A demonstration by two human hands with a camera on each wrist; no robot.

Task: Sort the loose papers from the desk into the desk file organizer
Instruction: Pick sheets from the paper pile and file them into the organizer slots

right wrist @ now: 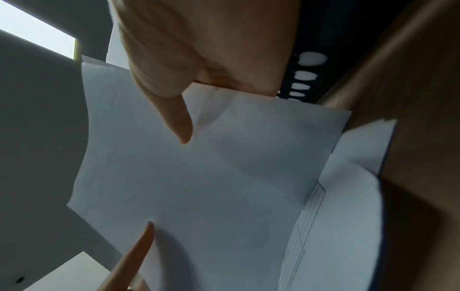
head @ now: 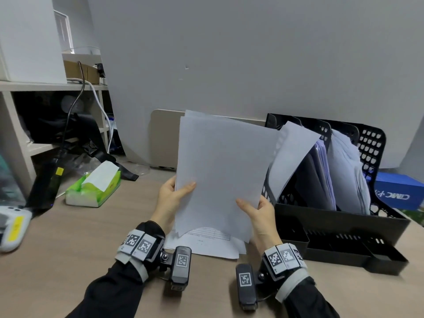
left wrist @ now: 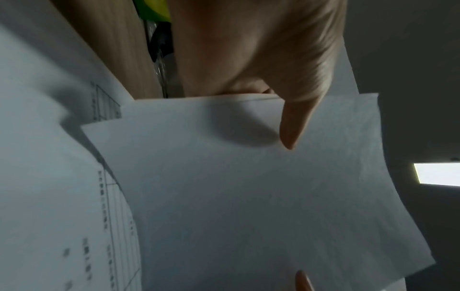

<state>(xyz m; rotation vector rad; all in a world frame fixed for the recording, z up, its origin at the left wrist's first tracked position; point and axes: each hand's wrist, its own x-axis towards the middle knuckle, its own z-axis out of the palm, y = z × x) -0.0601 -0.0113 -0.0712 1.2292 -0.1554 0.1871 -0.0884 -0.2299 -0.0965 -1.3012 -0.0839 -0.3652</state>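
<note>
Nearest the person, a few printed sheets [head: 206,245] lie flat on the wooden worktop [head: 68,260] between the two wrists, one showing a ruled form; these are not yet filed. Just above them both hands hold up a sheaf of loose papers [head: 224,166], tilted back and clear of the worktop. The left hand [head: 171,193] pinches its left edge, thumb on the near face and fingers [left wrist: 251,89] curled behind; the left wrist view shows the thumb pressed on the sheet. The right hand [head: 259,210] grips the lower right edge in the same way, thumb in front, the other fingers hidden behind the paper.

Just to the right stands the black desk file organizer [head: 339,216], its perforated side touching or nearly touching the right hand. Its upright slots already carry papers and folders [head: 344,171], with one sheet [head: 291,154] leaning out of the nearest slot.

By my reading the sorting is partly done: some paper is filed, one sheaf is in hand on its way, and the flat sheets remain. A green tissue pack [head: 94,189] sits well off to the left.
</note>
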